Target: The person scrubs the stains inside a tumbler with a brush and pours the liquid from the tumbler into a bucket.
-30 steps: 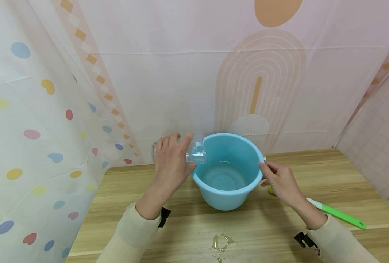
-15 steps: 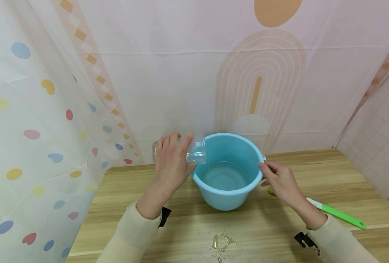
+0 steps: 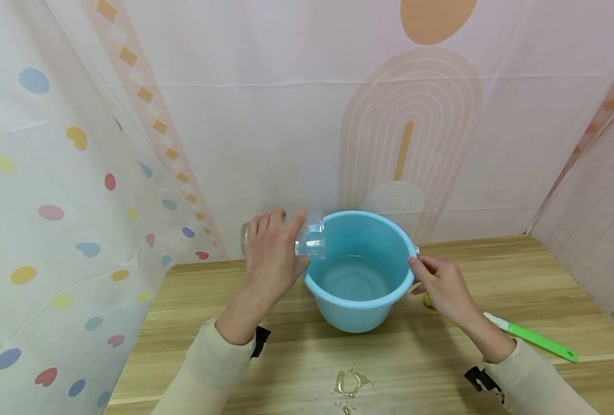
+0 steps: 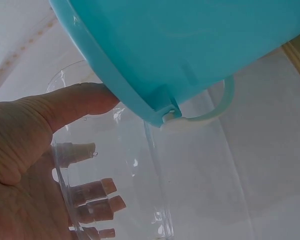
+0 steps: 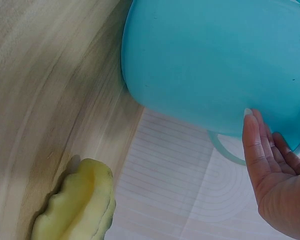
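In the head view my left hand [image 3: 269, 253] grips a clear, see-through jar [image 3: 312, 241] lying on its side, its right end at the left rim of a light blue bucket [image 3: 356, 318]. The left wrist view shows the fingers through the jar's wall [image 4: 135, 185], with the thumb by the bucket's rim. Clear liquid [image 3: 353, 279] covers the bucket's bottom. At the bucket's right side my right hand [image 3: 444, 285] pinches the rim, thumb on top and fingers against the outer wall. A pale handle [image 4: 217, 111] hangs from the rim.
A brush-like tool with a green handle [image 3: 542, 341] and white head lies right of the bucket. A yellow, wavy-edged sponge-like thing [image 5: 77, 200] sits beneath the right hand. A small puddle [image 3: 349, 383] lies on the wooden table [image 3: 193, 351] in front. Patterned curtains [image 3: 260, 132] stand behind and beside.
Almost nothing differs. Both hands, the jar and the bucket hold their places; the view has shifted very slightly.
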Motion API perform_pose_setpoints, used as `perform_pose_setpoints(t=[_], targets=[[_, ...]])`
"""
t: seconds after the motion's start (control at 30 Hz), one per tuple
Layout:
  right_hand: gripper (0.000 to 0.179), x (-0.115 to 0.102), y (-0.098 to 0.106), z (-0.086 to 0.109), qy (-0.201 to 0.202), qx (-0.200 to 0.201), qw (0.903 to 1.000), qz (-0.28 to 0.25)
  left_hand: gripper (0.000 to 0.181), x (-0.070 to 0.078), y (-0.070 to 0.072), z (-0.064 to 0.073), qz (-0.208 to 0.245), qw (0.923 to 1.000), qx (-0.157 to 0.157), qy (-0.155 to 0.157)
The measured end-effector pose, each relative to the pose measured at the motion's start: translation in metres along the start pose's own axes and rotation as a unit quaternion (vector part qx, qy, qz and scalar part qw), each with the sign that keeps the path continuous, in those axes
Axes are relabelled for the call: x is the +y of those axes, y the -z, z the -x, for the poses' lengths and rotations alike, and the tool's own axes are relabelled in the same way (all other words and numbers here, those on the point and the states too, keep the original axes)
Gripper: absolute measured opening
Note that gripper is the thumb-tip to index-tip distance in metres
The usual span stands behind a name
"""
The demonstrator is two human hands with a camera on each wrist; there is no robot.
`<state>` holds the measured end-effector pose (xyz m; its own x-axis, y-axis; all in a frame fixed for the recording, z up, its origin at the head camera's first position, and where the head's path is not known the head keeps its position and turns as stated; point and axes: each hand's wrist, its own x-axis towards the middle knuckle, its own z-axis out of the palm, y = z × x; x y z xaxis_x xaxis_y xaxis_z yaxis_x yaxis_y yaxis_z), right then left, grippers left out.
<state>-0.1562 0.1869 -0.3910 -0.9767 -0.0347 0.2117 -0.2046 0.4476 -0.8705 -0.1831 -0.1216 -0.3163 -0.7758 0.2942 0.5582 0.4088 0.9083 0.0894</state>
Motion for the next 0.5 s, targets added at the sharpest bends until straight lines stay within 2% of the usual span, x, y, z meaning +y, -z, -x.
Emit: perform_pose_setpoints(t=[0.5], targets=[[0.039,0.0036,-0.0018,-0.0019,0.002,-0.003,1.0000,0.001,0.064,-0.0007,-0.0010,-0.0012,0.000,1.0000,0.000,-0.002]])
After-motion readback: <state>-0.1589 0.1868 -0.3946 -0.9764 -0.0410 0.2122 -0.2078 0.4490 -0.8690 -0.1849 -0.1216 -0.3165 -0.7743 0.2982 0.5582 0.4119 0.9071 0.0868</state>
